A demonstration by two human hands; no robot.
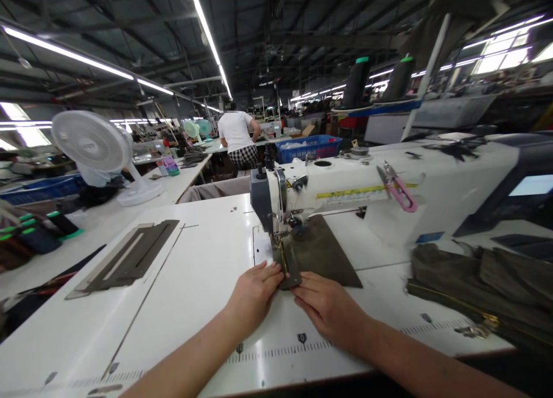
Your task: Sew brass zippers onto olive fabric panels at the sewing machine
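Note:
A dark olive fabric piece [326, 254] lies under the needle area of a white sewing machine [345, 182]. Along its left part runs a brass-coloured zipper [284, 257] with a narrow strip of the same cloth beside it. My left hand [254, 291] rests on the left edge of this strip, fingers stretched out and flat. Against its lower right end lie the extended fingers of my right hand [330, 306], the thumb lower down towards me. Neither hand is seen wrapped round anything. The presser foot partly hides the zipper's far end.
Cut fabric strips [133, 257] lie stacked at the left. Olive cloth with a zipper [479, 283] is heaped at the right. Pink-handled snips [400, 190] hang on the machine. A white fan [93, 141], thread cones [37, 237], a blue crate [306, 149] and a person [237, 130] are beyond.

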